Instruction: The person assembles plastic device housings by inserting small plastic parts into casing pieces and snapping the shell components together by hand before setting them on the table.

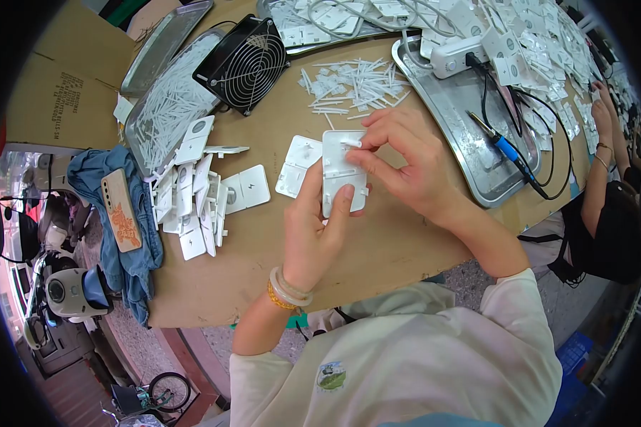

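My left hand [312, 231] holds a white two-part plastic panel [337, 165] upright over the cardboard-covered table, thumb on its lower half. My right hand [411, 160] is closed in a pinch at the panel's upper right, at a small white plastic piece [353, 144]; the fingertips partly hide it. Just behind the left fingers lies another white panel [297, 164]. Farther left, a loose pile of white panels [192, 192] includes some with a lightning mark. Beyond my hands, thin white plastic strips [360, 82] are scattered on the cardboard.
A black fan [246, 64] stands at the back left beside a tray of white strips [171, 107]. On the right, a metal tray [470, 153] carries a blue-handled soldering iron [509, 153] and cables. A phone [121, 210] rests on denim at left; a person's arm [600, 153] shows at right.
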`<state>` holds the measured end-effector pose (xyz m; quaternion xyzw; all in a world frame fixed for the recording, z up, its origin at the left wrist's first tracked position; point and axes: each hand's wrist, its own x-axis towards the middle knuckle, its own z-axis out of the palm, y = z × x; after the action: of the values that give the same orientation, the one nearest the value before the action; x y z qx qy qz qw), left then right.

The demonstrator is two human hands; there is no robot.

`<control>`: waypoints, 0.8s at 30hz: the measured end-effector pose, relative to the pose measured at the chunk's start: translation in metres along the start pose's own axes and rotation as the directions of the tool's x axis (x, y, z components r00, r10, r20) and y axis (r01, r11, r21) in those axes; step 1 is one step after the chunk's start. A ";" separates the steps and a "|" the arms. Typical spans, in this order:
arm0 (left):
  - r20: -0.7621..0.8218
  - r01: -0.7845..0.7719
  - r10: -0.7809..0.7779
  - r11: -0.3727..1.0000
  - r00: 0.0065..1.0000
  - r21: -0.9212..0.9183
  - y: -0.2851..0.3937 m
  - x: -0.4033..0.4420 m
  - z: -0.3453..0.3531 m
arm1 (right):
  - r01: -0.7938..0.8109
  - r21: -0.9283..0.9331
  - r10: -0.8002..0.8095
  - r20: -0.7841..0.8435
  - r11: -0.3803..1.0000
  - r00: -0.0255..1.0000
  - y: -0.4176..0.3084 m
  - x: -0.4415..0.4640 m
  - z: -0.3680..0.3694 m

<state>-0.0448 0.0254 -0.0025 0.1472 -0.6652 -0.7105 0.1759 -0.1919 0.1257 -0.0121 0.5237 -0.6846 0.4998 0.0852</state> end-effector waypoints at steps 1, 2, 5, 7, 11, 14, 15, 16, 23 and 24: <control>-0.007 0.001 -0.001 1.000 1.000 0.011 0.002 -0.001 0.000 | -0.032 0.058 0.033 -0.013 0.998 0.999 0.000 0.001 0.001; -0.012 0.006 -0.005 1.000 1.000 0.022 0.003 -0.002 0.000 | -0.066 0.116 0.069 -0.024 0.991 0.997 -0.001 0.001 0.002; -0.002 -0.010 0.010 0.994 1.000 0.110 0.003 -0.003 -0.002 | -0.213 0.263 0.217 0.015 0.941 0.976 -0.007 0.004 0.003; 0.022 0.022 -0.027 0.982 0.999 0.188 0.003 -0.005 -0.005 | -0.304 0.279 0.275 0.137 0.911 0.951 -0.008 0.006 0.000; -0.005 0.075 -0.077 0.956 0.997 0.285 0.000 -0.008 -0.003 | -0.399 0.210 0.323 0.318 0.893 0.891 -0.010 0.003 -0.011; 0.107 -0.260 0.238 0.841 0.965 0.474 0.002 -0.009 -0.010 | -0.408 0.191 0.325 0.353 0.893 0.877 -0.016 0.009 -0.024; 0.166 -0.102 0.012 0.831 0.986 0.547 0.017 -0.013 -0.018 | -0.410 0.183 0.324 0.369 0.893 0.871 -0.015 0.010 -0.032; 0.187 -0.176 0.074 0.763 0.980 0.621 0.023 -0.016 -0.029 | -0.447 0.076 0.378 0.419 0.891 0.826 -0.008 0.006 -0.044; 0.600 -0.570 -0.079 0.237 0.796 0.787 0.017 -0.056 -0.081 | -0.049 -0.589 0.300 0.337 0.807 0.892 0.009 -0.030 -0.075; 0.629 -0.603 -0.062 0.223 0.775 0.766 0.009 -0.062 -0.084 | -0.021 -0.586 0.237 0.295 0.810 0.926 0.005 -0.027 -0.070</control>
<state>0.0488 -0.0221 -0.0010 -0.1097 -0.9852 -0.1314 -0.0133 -0.2127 0.1968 0.0019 0.5063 -0.8412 0.1726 0.0791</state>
